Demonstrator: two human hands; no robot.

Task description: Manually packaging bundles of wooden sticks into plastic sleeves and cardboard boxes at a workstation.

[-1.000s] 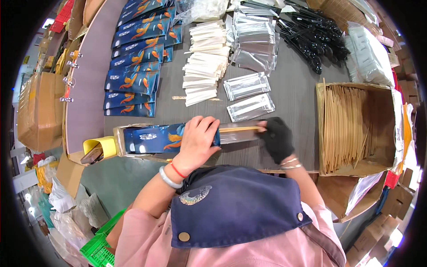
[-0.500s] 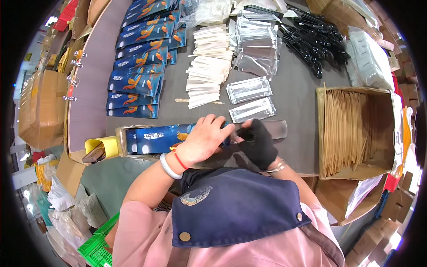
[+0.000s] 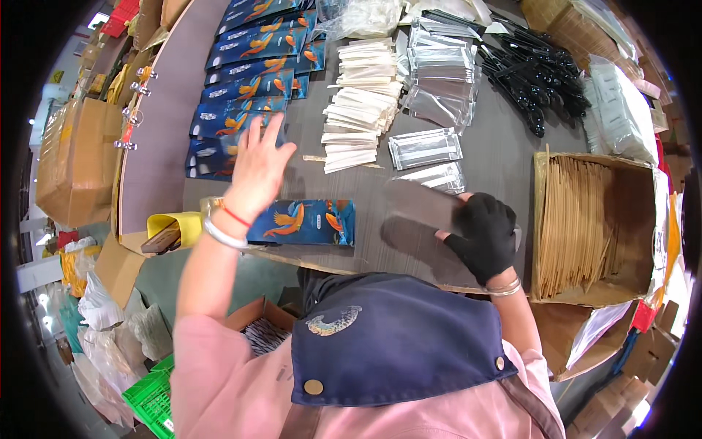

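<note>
A blue pouch with an orange bird print [image 3: 303, 222] lies flat at the near edge of the grey table [image 3: 157, 154]. My bare left hand [image 3: 256, 164] is lifted above and behind it, fingers spread and holding nothing, close to the overlapping row of similar blue pouches [image 3: 245, 80]. My right hand [image 3: 486, 238], in a black glove, is to the right of the pouch and grips one end of a flat grey packet [image 3: 420, 203], which is blurred by motion. Two clear sachets [image 3: 425, 148] lie just beyond it.
White paper packets [image 3: 362, 102] are stacked mid-table, with black plastic cutlery [image 3: 534, 73] at the back right. An open cardboard box of wooden sticks [image 3: 585, 219] stands at the right. A yellow holder [image 3: 172, 227] sits at the left table edge, a green crate [image 3: 150, 402] below.
My left hand has let go of the blue pouch and risen toward the pouch row. My gloved right hand has drawn away to the right with the grey packet.
</note>
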